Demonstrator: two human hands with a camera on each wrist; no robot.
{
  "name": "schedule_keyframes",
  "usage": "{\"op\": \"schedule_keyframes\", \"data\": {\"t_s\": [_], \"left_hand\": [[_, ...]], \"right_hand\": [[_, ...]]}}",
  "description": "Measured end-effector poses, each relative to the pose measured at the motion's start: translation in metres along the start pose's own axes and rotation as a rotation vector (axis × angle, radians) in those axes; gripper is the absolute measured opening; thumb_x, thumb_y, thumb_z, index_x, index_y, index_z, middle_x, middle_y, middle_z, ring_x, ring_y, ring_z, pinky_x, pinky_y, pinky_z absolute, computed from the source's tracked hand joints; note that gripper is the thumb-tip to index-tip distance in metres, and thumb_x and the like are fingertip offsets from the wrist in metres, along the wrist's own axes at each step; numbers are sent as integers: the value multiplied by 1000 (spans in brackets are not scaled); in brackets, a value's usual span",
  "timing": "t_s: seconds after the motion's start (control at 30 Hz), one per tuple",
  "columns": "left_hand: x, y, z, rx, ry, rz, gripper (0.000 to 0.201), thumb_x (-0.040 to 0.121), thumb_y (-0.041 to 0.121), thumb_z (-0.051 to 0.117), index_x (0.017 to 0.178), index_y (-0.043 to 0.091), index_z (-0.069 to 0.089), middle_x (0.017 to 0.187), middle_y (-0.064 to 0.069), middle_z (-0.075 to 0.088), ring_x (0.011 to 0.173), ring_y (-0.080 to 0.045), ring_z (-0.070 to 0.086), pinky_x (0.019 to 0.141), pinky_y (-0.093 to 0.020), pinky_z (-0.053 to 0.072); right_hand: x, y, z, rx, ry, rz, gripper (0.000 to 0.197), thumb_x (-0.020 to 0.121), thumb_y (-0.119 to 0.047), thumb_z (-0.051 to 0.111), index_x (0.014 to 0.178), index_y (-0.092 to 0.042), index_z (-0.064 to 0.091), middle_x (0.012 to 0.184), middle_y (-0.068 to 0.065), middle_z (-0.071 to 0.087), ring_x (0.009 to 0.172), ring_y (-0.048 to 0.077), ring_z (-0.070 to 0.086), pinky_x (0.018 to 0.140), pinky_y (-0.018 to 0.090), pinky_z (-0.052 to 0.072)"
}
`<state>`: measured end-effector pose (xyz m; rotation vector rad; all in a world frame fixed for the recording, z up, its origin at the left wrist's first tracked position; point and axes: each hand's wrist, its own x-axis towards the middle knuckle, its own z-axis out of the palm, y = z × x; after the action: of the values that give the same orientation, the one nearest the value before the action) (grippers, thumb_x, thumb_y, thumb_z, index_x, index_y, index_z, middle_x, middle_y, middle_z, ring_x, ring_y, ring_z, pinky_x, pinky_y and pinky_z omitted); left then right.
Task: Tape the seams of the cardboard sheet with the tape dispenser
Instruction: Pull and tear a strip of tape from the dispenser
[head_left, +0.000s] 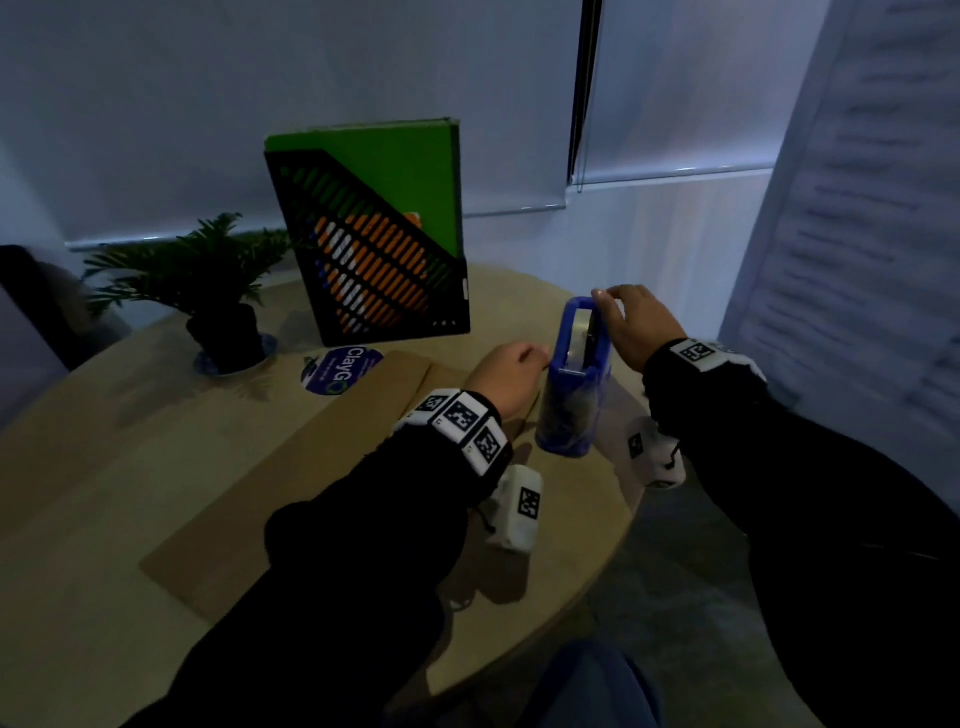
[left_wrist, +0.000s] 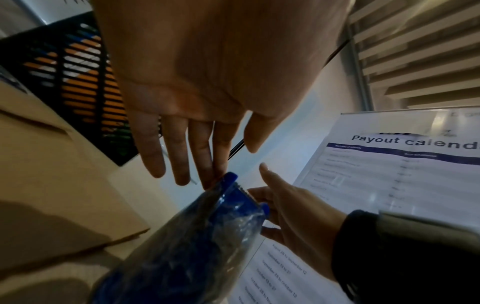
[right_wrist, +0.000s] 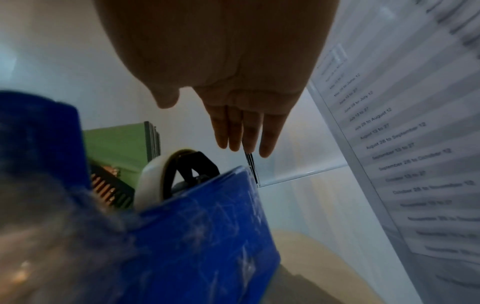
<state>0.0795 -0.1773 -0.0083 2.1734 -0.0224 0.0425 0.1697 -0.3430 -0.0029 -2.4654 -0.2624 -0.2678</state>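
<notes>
A blue tape dispenser (head_left: 571, 405) stands upright on the round table (head_left: 78, 493), wrapped in clear plastic, just right of the flat brown cardboard sheet (head_left: 291, 483). My left hand (head_left: 511, 376) is at its left side. In the left wrist view its straight fingers (left_wrist: 187, 156) reach the dispenser's top corner (left_wrist: 228, 179). My right hand (head_left: 641, 325) hovers at the dispenser's top right. The right wrist view shows its fingers (right_wrist: 244, 127) straight and together above the blue body (right_wrist: 207, 236) and white tape roll (right_wrist: 153, 181), holding nothing.
A black slotted file holder (head_left: 374, 249) with green folders stands behind the cardboard, a potted plant (head_left: 223, 291) to its left. A round blue sticker (head_left: 340, 370) lies by the cardboard's far end. A printed banner (head_left: 857, 260) stands close on the right. The table edge curves near my right arm.
</notes>
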Motion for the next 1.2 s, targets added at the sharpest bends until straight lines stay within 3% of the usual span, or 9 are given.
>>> {"op": "schedule_keyframes", "data": {"t_s": [0.13, 0.3, 0.37, 0.53, 0.8, 0.9, 1.0, 1.1, 1.2], "left_hand": [[11, 0, 10, -54, -36, -95, 41, 100, 30, 38, 107, 1, 65, 116, -22, 64, 107, -33, 61, 93, -42, 46], [17, -2, 15, -142, -64, -139, 37, 99, 28, 37, 110, 7, 66, 120, -19, 63, 114, -33, 58, 99, -43, 42], [17, -1, 15, -194, -76, -158, 36, 99, 26, 37, 107, 10, 68, 121, -17, 64, 115, -32, 57, 98, -40, 42], [19, 2, 15, -317, -81, -204, 33, 99, 22, 35, 99, 14, 67, 105, -9, 63, 97, -22, 57, 71, -27, 39], [26, 5, 16, -418, -40, -334, 44, 85, 43, 59, 108, 7, 70, 109, -6, 70, 104, -23, 62, 97, -38, 46], [33, 2, 21, -489, -19, -393, 65, 59, 50, 72, 105, 4, 71, 104, -10, 73, 97, -27, 68, 94, -41, 52], [32, 6, 23, -509, 2, -387, 49, 66, 36, 77, 100, 1, 72, 100, -13, 73, 86, -26, 67, 86, -42, 55], [31, 13, 20, -551, 6, -392, 44, 60, 32, 77, 94, 4, 74, 92, -9, 73, 78, -25, 65, 85, -43, 56], [31, 16, 18, -597, -15, -388, 41, 68, 29, 74, 102, 6, 73, 92, -6, 71, 75, -24, 63, 77, -35, 53]], "right_hand": [[6, 4, 7, -46, -113, -24, 63, 98, -57, 26, 104, -4, 62, 105, 17, 62, 94, 31, 57, 78, 32, 37], [6, 4, 12, -101, -102, -24, 71, 96, -60, 23, 86, 0, 59, 84, 15, 57, 78, 30, 53, 70, 32, 35], [8, 3, 10, -148, -123, -14, 75, 96, -61, 21, 90, 2, 62, 86, 15, 56, 77, 28, 51, 71, 31, 34], [9, 1, 10, -236, -137, -23, 74, 95, -63, 19, 81, -3, 60, 85, 15, 56, 77, 27, 50, 71, 31, 33], [9, 3, 11, -206, -123, -53, 76, 95, -63, 22, 84, 0, 63, 83, 15, 58, 79, 30, 55, 70, 31, 34], [8, 6, 12, -193, -123, -66, 71, 96, -62, 22, 81, -4, 60, 85, 14, 58, 80, 29, 52, 72, 30, 33], [9, 6, 10, -198, -129, -68, 69, 96, -62, 21, 80, -7, 58, 88, 14, 59, 82, 27, 51, 75, 31, 34], [11, 8, 11, -193, -133, -72, 71, 96, -63, 21, 83, -6, 61, 96, 18, 64, 83, 27, 52, 76, 31, 36], [10, 9, 13, -200, -127, -84, 69, 95, -63, 21, 78, -7, 58, 95, 19, 62, 86, 30, 54, 75, 31, 35]]}}
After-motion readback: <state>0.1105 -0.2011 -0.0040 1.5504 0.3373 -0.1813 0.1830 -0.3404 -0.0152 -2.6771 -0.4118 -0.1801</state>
